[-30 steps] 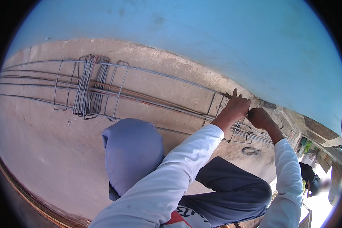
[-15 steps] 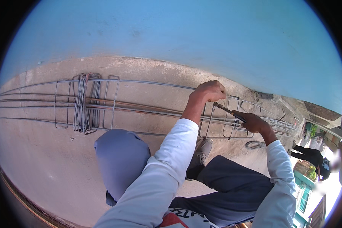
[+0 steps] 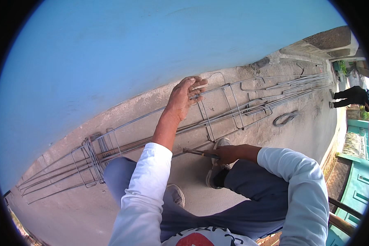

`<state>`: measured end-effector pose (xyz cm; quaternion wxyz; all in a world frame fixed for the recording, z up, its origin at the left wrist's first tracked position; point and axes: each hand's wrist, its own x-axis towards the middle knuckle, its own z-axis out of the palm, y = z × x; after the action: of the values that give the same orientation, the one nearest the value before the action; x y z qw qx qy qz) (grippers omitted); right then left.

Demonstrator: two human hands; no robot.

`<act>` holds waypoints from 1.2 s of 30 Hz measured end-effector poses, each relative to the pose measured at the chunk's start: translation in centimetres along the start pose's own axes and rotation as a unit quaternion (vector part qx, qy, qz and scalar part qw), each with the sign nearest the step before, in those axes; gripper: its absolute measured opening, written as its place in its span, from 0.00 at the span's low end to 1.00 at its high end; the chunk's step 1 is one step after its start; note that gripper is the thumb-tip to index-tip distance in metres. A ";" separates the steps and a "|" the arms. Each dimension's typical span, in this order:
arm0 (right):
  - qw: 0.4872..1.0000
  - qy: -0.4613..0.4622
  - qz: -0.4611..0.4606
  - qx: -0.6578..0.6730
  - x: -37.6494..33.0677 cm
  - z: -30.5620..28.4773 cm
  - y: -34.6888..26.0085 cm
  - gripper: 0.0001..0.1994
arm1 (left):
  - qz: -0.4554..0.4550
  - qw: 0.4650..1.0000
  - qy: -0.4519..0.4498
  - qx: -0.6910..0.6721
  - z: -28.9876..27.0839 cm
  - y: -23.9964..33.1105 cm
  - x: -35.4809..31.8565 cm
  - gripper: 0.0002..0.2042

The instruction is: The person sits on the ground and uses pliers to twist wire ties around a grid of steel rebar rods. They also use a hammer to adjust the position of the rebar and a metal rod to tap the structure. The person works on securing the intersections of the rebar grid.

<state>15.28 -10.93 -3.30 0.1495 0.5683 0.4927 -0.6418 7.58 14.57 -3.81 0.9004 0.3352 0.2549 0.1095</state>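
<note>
My left hand is at the upper long bar of a rebar frame, fingers curled, with a thin tie wire looping out beyond the fingertips. Square steel stirrups stand around the long bars just right of that hand. Lower down, my right hand grips a pair of pincers by the dark handles. The jaws point left and lie over the lower bar in this view; whether they touch it I cannot tell.
A bunch of stirrups hangs on the bars at left. A wire coil lies on the concrete ground at right. Along the far side runs a blue wall. Another person stands at far right, near a teal gate.
The view has turned, so the bars now slope up to the right. My right hand has drawn the pincers down, away from my left hand, which stays at the upper bar.
</note>
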 end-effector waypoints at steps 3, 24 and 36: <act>0.976 0.137 -0.100 -0.138 0.6 1.2 3.2 0.29 | -0.022 1.000 0.009 -0.001 1.4 0.3 -1.8 0.15; 0.784 0.334 -0.184 0.489 -8.5 -11.4 -1.1 0.20 | -0.013 0.995 0.044 0.085 1.4 0.1 -5.6 0.21; 0.803 0.261 -0.189 0.502 -7.6 -11.3 -2.5 0.19 | 0.088 0.971 0.019 0.221 0.1 0.2 -6.2 0.17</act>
<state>22.34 -3.51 6.00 -0.4149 0.6053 0.2202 -0.6426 2.39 12.38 -1.18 0.7862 0.5446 0.2590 0.1353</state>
